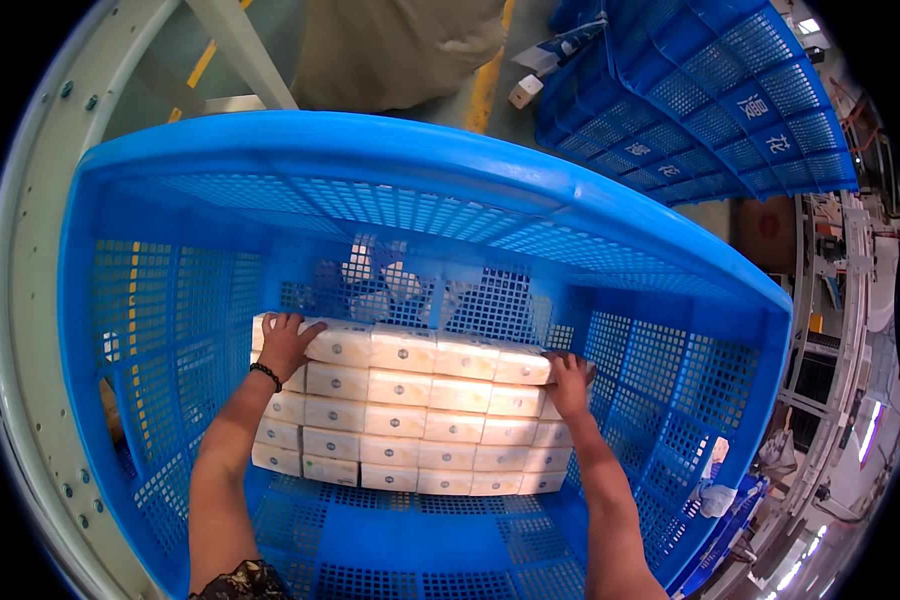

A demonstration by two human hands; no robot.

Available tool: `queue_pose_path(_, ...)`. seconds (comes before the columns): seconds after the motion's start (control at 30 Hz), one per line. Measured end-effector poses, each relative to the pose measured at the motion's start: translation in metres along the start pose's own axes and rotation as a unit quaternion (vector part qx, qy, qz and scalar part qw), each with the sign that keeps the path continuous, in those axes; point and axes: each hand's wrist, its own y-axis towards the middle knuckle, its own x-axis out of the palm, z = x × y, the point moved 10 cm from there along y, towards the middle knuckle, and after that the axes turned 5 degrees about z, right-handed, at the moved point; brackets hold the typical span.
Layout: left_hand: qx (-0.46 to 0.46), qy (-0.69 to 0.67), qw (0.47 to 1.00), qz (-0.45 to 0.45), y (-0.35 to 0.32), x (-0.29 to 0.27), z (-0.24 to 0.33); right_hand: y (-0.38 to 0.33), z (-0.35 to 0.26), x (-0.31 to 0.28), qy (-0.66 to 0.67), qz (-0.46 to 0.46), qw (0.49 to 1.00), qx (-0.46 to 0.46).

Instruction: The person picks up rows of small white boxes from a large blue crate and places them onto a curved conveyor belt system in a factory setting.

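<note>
Inside a large blue mesh plastic crate [400,545], cream-white packs that look like tissue packs [400,388] stand stacked in several even rows, each front bearing a small round mark. My left hand [286,347] grips the left end of the top row, its fingers bent over the upper edge and the thumb reaching along the top. At the opposite end, my right hand [570,384] presses round the last pack of that row, fingers curled over its corner. The top row lies between my two hands, resting on the rows below. The far side of the packs is hidden.
The crate's thick rim [370,140] and tall mesh walls surround my arms. A pale metal frame [30,330] runs along the left. Beyond the rim are a brown-grey bulky sack [395,50], more blue crates [690,100] and a small white box [525,91] on the floor.
</note>
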Motion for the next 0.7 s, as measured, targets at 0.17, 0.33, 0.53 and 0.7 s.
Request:
queue_pose_path(0.17, 0.006, -0.001, 0.995, 0.104, -0.034, -0.105, 0.020, -0.012, -0.021, -0.093, 0.016, 0.083, 0.995, -0.052)
queue_pose_path(0.33, -0.022, 0.053, 0.973, 0.222, -0.111, -0.281, 0.062, -0.057, -0.065, -0.251, 0.028, 0.198, 0.973, -0.117)
queue_pose_path(0.53, -0.046, 0.187, 0.910, 0.366, -0.251, -0.501, 0.117, -0.141, -0.112, -0.425, 0.110, 0.315, 0.928, -0.165)
queue_pose_path(0.7, -0.152, 0.206, 0.876, 0.410, -0.402, -0.589, 0.102, -0.160, -0.217, -0.545, 0.057, 0.351, 0.895, -0.271)
